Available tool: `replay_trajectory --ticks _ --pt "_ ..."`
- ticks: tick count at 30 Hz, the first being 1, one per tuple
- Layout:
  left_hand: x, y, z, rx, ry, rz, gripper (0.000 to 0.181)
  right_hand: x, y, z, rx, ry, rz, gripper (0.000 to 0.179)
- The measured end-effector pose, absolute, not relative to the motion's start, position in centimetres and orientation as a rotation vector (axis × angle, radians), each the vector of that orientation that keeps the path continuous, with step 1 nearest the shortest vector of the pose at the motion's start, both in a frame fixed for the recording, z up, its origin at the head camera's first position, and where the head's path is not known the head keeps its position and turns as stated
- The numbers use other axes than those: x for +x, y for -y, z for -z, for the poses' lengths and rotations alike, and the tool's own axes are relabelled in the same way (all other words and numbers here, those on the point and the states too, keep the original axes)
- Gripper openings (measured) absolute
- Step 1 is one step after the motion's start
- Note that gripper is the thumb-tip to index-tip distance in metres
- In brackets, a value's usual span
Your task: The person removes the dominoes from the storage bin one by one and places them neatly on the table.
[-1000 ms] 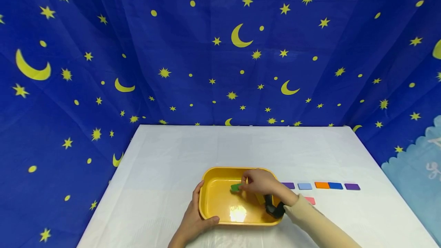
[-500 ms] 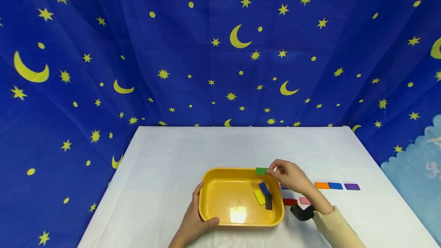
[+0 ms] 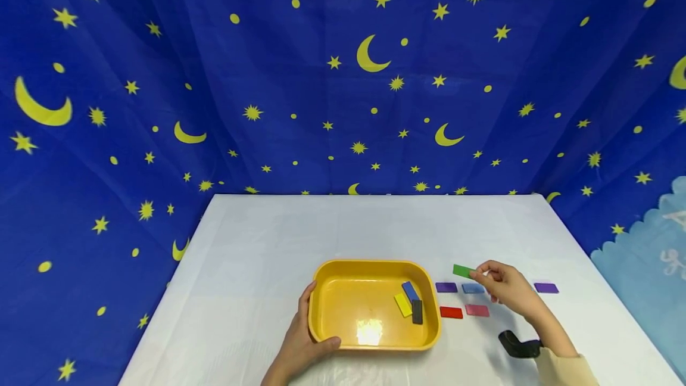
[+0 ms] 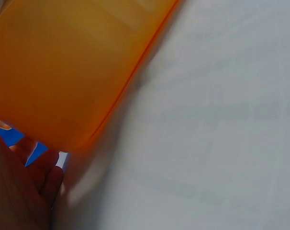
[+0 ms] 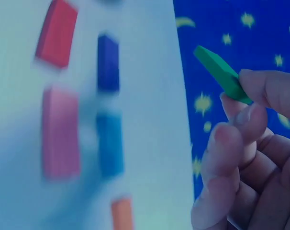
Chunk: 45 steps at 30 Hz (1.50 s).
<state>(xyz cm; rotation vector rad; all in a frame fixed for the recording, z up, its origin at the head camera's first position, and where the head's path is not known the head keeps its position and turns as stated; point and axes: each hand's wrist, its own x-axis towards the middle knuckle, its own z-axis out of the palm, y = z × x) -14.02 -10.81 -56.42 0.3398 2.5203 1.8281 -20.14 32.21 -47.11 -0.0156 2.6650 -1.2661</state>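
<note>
My right hand [image 3: 506,288] pinches a green block [image 3: 462,270] by one end between thumb and fingers, above the table to the right of the yellow tray [image 3: 343,347]. The right wrist view shows the green block [image 5: 221,74] raised clear of the surface. My left hand [image 3: 302,335] holds the tray's left end, thumb on the front rim and fingers along the side. Inside the tray, at the right, lie a yellow block [image 3: 403,305], a blue block [image 3: 410,290] and a black block [image 3: 417,312].
Beside the tray, a purple block [image 3: 446,288], a light blue block [image 3: 473,288] and another purple block [image 3: 546,288] form a row. Nearer lie a red block [image 3: 451,313] and a pink block [image 3: 477,310]. An orange block [image 5: 122,213] shows in the right wrist view. A starry curtain [image 3: 343,94] stands behind.
My right hand has lifted the green block out of the tray and carried it right, past the tray's rim. My left hand and the tray have stayed in place.
</note>
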Motion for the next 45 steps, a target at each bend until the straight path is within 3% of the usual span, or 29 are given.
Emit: replay_trajectory --ticks 7,17,45 --pt "-14.1 11.0 56.4 0.325 -2.487 -1.847 0.107 -19.2 -36.3 47.9 0.069 -2.537 1.242 0.038" --pt "-14.1 11.1 56.3 0.327 -2.488 -1.864 0.108 -18.7 -40.3 49.3 -0.014 -2.368 1.164 0.033" --pt "-14.2 10.9 56.4 0.343 -2.503 -1.846 0.109 -18.5 -41.1 51.6 0.269 -2.464 1.020 0.029"
